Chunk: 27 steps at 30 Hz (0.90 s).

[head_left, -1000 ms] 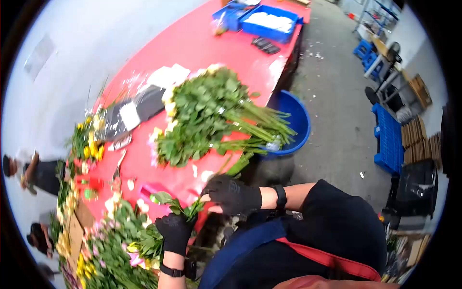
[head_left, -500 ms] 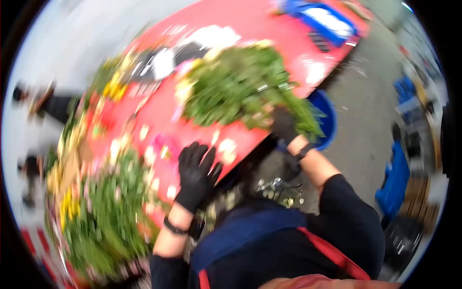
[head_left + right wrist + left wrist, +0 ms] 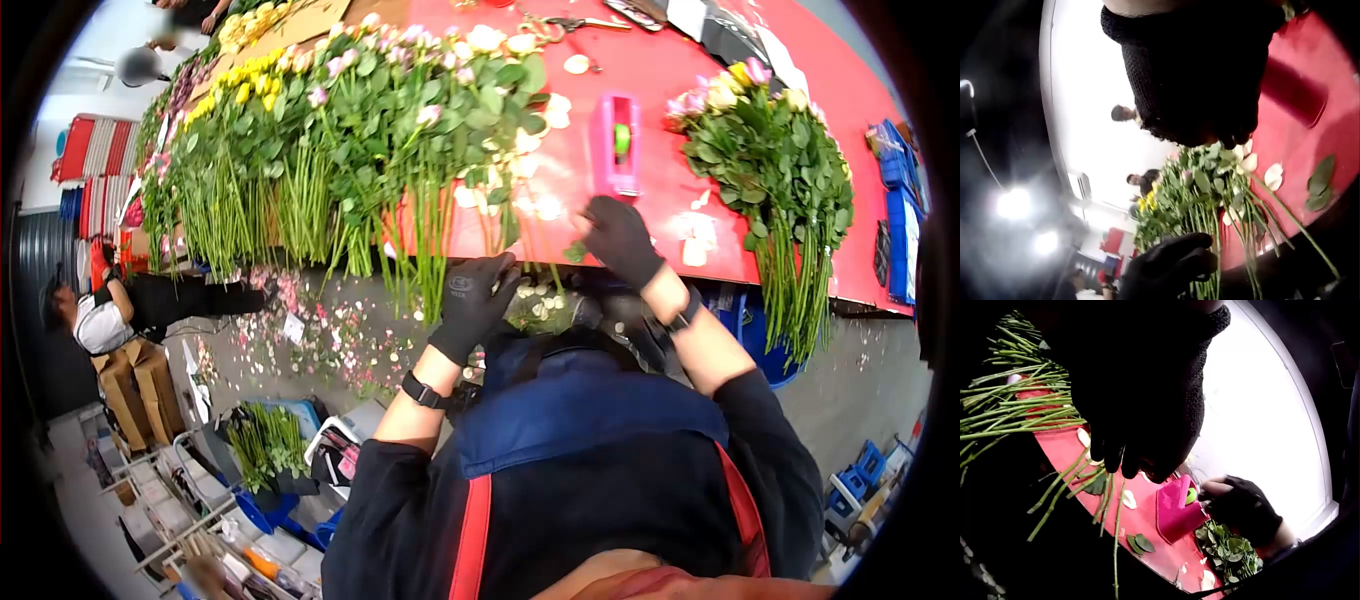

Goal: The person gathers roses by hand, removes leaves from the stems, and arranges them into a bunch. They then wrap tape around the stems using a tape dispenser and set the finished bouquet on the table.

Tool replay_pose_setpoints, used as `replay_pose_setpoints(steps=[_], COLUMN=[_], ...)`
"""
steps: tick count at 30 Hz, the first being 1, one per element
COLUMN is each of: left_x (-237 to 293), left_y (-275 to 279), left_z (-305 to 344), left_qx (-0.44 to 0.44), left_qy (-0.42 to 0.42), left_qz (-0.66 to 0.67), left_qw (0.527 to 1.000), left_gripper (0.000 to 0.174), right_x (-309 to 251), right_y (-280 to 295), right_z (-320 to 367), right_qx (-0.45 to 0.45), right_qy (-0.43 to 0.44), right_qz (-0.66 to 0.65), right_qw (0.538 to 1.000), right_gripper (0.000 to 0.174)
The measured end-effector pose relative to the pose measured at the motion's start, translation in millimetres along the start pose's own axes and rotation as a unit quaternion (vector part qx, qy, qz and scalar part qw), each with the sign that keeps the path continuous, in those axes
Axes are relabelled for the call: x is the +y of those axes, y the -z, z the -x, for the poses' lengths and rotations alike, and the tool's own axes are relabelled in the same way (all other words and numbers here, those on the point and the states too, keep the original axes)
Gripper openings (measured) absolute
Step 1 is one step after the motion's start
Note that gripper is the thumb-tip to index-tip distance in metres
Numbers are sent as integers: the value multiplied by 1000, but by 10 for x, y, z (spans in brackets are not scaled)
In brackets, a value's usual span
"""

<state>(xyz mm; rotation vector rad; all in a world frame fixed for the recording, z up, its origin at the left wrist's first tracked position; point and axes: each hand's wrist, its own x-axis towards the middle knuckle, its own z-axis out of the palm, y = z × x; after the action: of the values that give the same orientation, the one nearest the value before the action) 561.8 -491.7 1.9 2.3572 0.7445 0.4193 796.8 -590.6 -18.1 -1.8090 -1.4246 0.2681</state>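
Observation:
My left hand (image 3: 470,305), in a black glove, hovers at the table's front edge beside rose stems (image 3: 428,225). Its fingers reach forward and look fairly straight in the right wrist view, with nothing seen in them. Gloved likewise, my right hand (image 3: 622,240) hangs over the edge, its fingers loosely bent and nothing seen in them. Just beyond it stands a pink tape dispenser (image 3: 604,150) with a green roll. A few loose stems (image 3: 1107,503) stick out past the edge under the left hand. Cut leaves (image 3: 1141,544) and pale petals (image 3: 530,165) lie between the hands.
Roses in a long row (image 3: 330,150) fill the red table's left side. A leafy rose bunch (image 3: 765,160) lies right, its stems over a blue bucket (image 3: 770,360). Scissors (image 3: 585,22) lie at the back. Petals litter the floor (image 3: 310,340); another person (image 3: 105,315) is at left.
The view has turned left. Earlier my left hand held leafy stems; then it was spread without them, while my right hand reached the right-hand bunch. Now both hands are near the loose stems.

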Motion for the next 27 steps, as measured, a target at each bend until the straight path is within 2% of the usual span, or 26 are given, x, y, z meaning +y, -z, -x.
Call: replay_pose_setpoints(steps=[1, 2, 5, 6, 8, 9, 11, 12, 13, 14, 15, 17, 18, 21, 22, 23, 25, 26, 27], left_x=[-109, -222, -515, -556, -822, -965, -1255, -1402, -1520, -1627, -1739, -1940, -2020, -2254, -2324, -2393, -2347, -2339, -2267], left_y=[54, 125, 398, 556, 756, 864, 1060, 1133, 1217, 1312, 1353, 1454, 1449, 1221, 1162, 1126, 1211, 1284, 1389], left_z=[65, 115, 243, 275, 404, 446, 507, 545, 566, 530, 440, 203, 39, -444, -546, -644, -800, -795, -772], left_qx=[11, 13, 16, 5, 29, 42, 48, 47, 45, 35, 60, 72, 73, 73, 7, -34, -115, -71, -36], left_qy=[-10, -14, -33, -9, -18, -25, -4, 11, 27, 26, 27, 15, 15, 22, 42, 54, 86, 67, 78], left_qz=[11, 17, 40, 27, 31, 33, 52, 62, 71, 31, 46, -56, -110, -246, -266, -263, -258, -207, -156], left_qw=[1000, 1000, 998, 1000, 999, 998, 997, 997, 996, 999, 997, 996, 991, 966, 963, 963, 955, 974, 984], left_gripper=[29, 29, 29, 28, 26, 25, 23, 23, 23, 22, 22, 25, 31, 44, 50, 49, 47, 41, 40], right_x=[-68, 53, 379, 377, 386, 214, 177, 411, -99, -124, -136, -401, -798, -1067, -1268, -1193, -1242, -1292, -1376], right_y=[-247, -581, -1252, -1328, -1421, -1349, -1367, -1458, -1309, -1317, -1334, -1354, -1297, -1428, -1456, -1536, -1655, -1712, -1746], right_z=[-248, -405, -734, -787, -852, -863, -825, -718, -780, -721, -658, -639, -701, -640, -651, -580, -527, -507, -512], right_qx=[-74, -46, -67, -61, -45, 12, 106, 138, 183, 201, 218, 246, 240, 248, 230, 216, 213, 197, 175], right_qy=[-76, -90, -186, -201, -233, -292, -304, -313, -337, -296, -255, -270, -286, -201, -246, -268, -229, -273, -269], right_qz=[15, 38, 107, 97, 78, -12, 16, -132, -265, -203, -142, -169, -141, -71, -159, -182, -157, -213, -192], right_qw=[994, 994, 974, 973, 968, 956, 947, 930, 885, 911, 931, 915, 917, 945, 928, 921, 937, 917, 927], right_gripper=[16, 23, 28, 28, 29, 34, 40, 39, 34, 32, 31, 31, 25, 19, 16, 16, 17, 17, 18])
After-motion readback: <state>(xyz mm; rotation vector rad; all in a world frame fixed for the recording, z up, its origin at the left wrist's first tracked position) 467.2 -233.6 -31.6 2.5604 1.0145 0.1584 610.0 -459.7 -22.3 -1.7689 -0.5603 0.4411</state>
